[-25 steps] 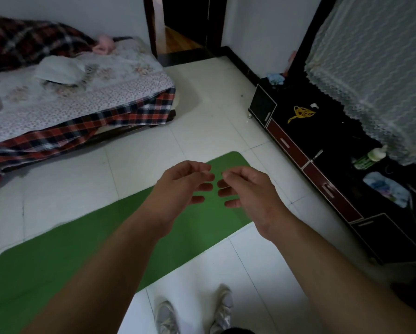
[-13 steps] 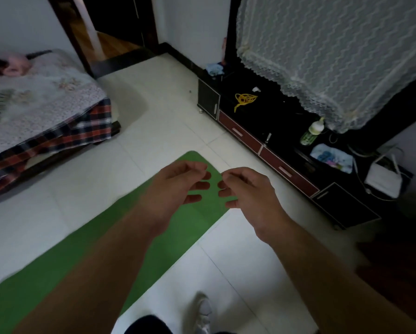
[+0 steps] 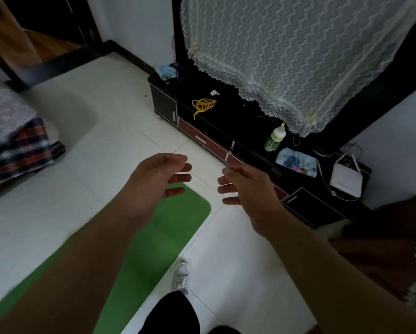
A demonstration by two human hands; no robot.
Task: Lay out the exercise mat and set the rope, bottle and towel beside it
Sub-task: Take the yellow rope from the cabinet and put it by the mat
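Both hands are empty: the left hand (image 3: 154, 186) and the right hand (image 3: 245, 186) hover out in front with fingers loosely curved and holding nothing, and they have drifted apart, where half a second ago their fingertips nearly met. The green mat (image 3: 173, 225) is already flat on the floor (image 3: 105, 145), its rounded end just under the left hand and the rest running off towards seven o'clock beneath the left forearm. The view has swung off the mat and towards the low black cabinet (image 3: 238, 121), which now fills the upper right, and a leg and white shoe (image 3: 181, 273) show at six o'clock, so the person seems to be stepping that way. On the cabinet top the yellow rope (image 3: 203, 104) lies in a loose coil at twelve o'clock from the hands, the green bottle (image 3: 274, 138) stands upright at two o'clock, and the patterned towel (image 3: 296, 161) lies just beside the bottle, nearer three o'clock. A lace cover (image 3: 298, 56) hangs above them, a white box with cables (image 3: 345, 180) sits beyond the towel, and the bed (image 3: 16, 141) has slid out to the nine o'clock edge. I judge the mat step done and the fetching about to start; all three items are well apart from the mat and not yet within reach.
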